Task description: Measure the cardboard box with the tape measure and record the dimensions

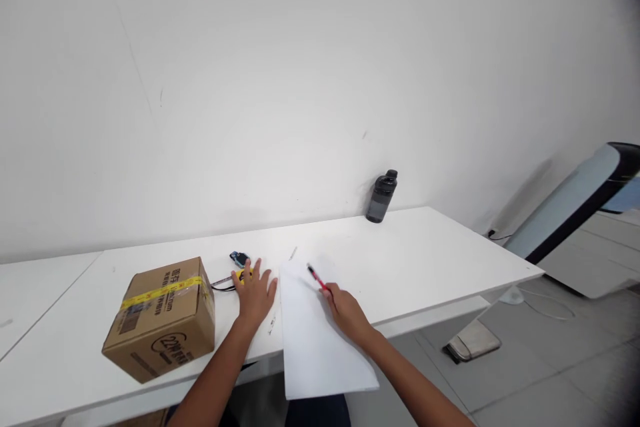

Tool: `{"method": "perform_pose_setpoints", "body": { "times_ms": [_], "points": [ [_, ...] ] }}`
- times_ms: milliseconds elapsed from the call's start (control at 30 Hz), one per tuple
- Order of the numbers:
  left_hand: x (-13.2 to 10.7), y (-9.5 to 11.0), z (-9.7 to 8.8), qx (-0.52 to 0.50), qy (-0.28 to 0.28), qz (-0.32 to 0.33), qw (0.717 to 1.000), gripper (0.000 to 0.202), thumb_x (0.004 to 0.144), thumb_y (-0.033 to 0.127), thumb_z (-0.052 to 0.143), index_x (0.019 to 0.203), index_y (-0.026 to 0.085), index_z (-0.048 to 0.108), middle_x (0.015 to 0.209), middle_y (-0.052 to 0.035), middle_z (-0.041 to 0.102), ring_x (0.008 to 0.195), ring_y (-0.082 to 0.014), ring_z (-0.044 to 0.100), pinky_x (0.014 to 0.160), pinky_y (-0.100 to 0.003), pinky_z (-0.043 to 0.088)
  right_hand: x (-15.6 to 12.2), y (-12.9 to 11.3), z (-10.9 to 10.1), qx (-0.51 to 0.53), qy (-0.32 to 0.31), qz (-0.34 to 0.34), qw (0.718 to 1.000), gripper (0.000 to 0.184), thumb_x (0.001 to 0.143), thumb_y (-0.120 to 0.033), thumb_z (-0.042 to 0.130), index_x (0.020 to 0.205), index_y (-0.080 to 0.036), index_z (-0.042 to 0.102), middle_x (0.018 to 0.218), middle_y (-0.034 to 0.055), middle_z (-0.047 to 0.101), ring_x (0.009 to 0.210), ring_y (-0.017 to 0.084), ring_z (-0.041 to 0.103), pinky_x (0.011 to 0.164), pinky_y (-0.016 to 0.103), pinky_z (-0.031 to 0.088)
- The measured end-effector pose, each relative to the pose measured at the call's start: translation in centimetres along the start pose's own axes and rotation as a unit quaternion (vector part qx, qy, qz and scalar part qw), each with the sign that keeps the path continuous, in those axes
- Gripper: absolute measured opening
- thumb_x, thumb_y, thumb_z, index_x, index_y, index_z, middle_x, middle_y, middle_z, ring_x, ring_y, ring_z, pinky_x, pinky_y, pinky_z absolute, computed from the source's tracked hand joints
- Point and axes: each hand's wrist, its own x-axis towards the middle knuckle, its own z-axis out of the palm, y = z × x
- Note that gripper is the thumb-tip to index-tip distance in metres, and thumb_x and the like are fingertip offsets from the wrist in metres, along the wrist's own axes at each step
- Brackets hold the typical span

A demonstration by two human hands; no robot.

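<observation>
My right hand pinched a red pen over the paper; my left hand splayed, perhaps steadying the yellow object.

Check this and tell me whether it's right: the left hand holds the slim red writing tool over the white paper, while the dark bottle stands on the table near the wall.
Wrong hand: the head view shows the right hand holding the slim red writing tool over the white paper, while the dark bottle stands on the table near the wall.
</observation>
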Motion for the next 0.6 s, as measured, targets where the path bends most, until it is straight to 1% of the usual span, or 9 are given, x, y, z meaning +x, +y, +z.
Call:
{"method": "perform_pose_setpoints", "body": {
  "times_ms": [67, 133, 200, 267, 333, 433, 500, 567, 600],
  "points": [
    [-0.5, 0.4, 0.4, -0.033, -0.018, 0.085, 0.996, 0.031, 0.092, 0.042, 0.051, 0.112, 0.028, 0.070, 0.136, -0.0079, 0.059, 0.134, -0.0371, 0.041, 0.112, -0.068, 0.011, 2.7, -1.3, -0.5, 0.070, 0.029, 0.045, 0.996, 0.034, 0.099, -0.044, 0.031, 0.104, -0.022, 0.056, 0.070, 0.0019, 0.064, 0.063, 0.021, 0.062, 0.061, 0.032, 0.046],
    [-0.8, 0.5, 0.6, -0.055, -0.047, 0.137, 0.988, 0.031, 0.090, 0.045, 0.055, 0.115, 0.033, 0.069, 0.130, -0.0040, 0.065, 0.125, -0.0320, 0.051, 0.114, -0.062, 0.013, 6.1, -2.5, 0.2, 0.133, 0.072, 0.084, 0.985, 0.035, 0.094, -0.054, 0.040, 0.096, -0.023, 0.055, 0.065, -0.0023, 0.059, 0.058, 0.019, 0.056, 0.057, 0.030, 0.043],
    [-1.2, 0.4, 0.7, -0.053, -0.061, 0.143, 0.986, 0.033, 0.089, 0.048, 0.056, 0.118, 0.035, 0.066, 0.130, -0.0010, 0.065, 0.121, -0.0282, 0.055, 0.115, -0.059, 0.014, 9.1, -3.2, 1.8, 0.167, 0.099, 0.096, 0.976, 0.039, 0.087, -0.061, 0.049, 0.077, -0.023, 0.053, 0.060, -0.0038, 0.053, 0.057, 0.017, 0.052, 0.057, 0.029, 0.042],
    [-1.6, 0.2, 0.7, -0.044, -0.066, 0.136, 0.988, 0.035, 0.090, 0.050, 0.055, 0.120, 0.035, 0.065, 0.131, -0.0004, 0.064, 0.119, -0.0264, 0.056, 0.116, -0.058, 0.013, 11.0, -3.5, 3.9, 0.188, 0.097, 0.081, 0.974, 0.044, 0.083, -0.064, 0.051, 0.064, -0.023, 0.050, 0.062, -0.0015, 0.054, 0.063, 0.018, 0.053, 0.062, 0.030, 0.043],
    [-2.0, 0.2, 0.8, -0.034, -0.066, 0.123, 0.990, 0.035, 0.090, 0.049, 0.055, 0.121, 0.034, 0.065, 0.131, 0.0000, 0.064, 0.117, -0.0247, 0.057, 0.116, -0.057, 0.013, 11.7, -3.4, 5.7, 0.211, 0.082, 0.063, 0.972, 0.048, 0.085, -0.064, 0.043, 0.065, -0.022, 0.055, 0.071, 0.0030, 0.061, 0.074, 0.021, 0.058, 0.070, 0.032, 0.044],
    [-2.5, 0.5, 1.0, -0.022, -0.066, 0.115, 0.991, 0.031, 0.092, 0.044, 0.053, 0.119, 0.036, 0.065, 0.128, 0.0022, 0.066, 0.114, -0.0214, 0.058, 0.117, -0.054, 0.013, 11.6, -2.4, 7.3, 0.240, 0.045, 0.057, 0.968, 0.055, 0.090, -0.062, 0.030, 0.080, -0.021, 0.065, 0.081, 0.0070, 0.066, 0.082, 0.024, 0.062, 0.074, 0.035, 0.046],
    [-2.6, 0.7, 1.1, -0.015, -0.064, 0.111, 0.992, 0.029, 0.094, 0.040, 0.050, 0.118, 0.036, 0.066, 0.126, 0.0030, 0.067, 0.111, -0.0204, 0.058, 0.116, -0.053, 0.014, 11.4, -1.5, 7.7, 0.252, 0.012, 0.067, 0.965, 0.052, 0.089, -0.061, 0.034, 0.091, -0.021, 0.067, 0.076, 0.0057, 0.067, 0.077, 0.024, 0.063, 0.071, 0.035, 0.046],
    [-2.6, 0.9, 1.0, -0.007, -0.064, 0.105, 0.992, 0.030, 0.096, 0.037, 0.046, 0.119, 0.035, 0.065, 0.128, 0.0026, 0.066, 0.110, -0.0208, 0.059, 0.115, -0.054, 0.016, 11.5, -0.9, 7.9, 0.264, -0.014, 0.077, 0.961, 0.044, 0.085, -0.059, 0.046, 0.097, -0.022, 0.066, 0.072, 0.0027, 0.067, 0.071, 0.023, 0.063, 0.070, 0.035, 0.047],
    [-2.6, 1.0, 0.9, -0.003, -0.065, 0.104, 0.992, 0.031, 0.096, 0.037, 0.045, 0.119, 0.035, 0.065, 0.129, 0.0021, 0.066, 0.110, -0.0212, 0.059, 0.114, -0.054, 0.018, 11.6, -0.7, 8.0, 0.269, -0.021, 0.079, 0.960, 0.041, 0.082, -0.057, 0.052, 0.097, -0.022, 0.065, 0.072, 0.0018, 0.067, 0.070, 0.023, 0.064, 0.070, 0.035, 0.047]
  ]
}}
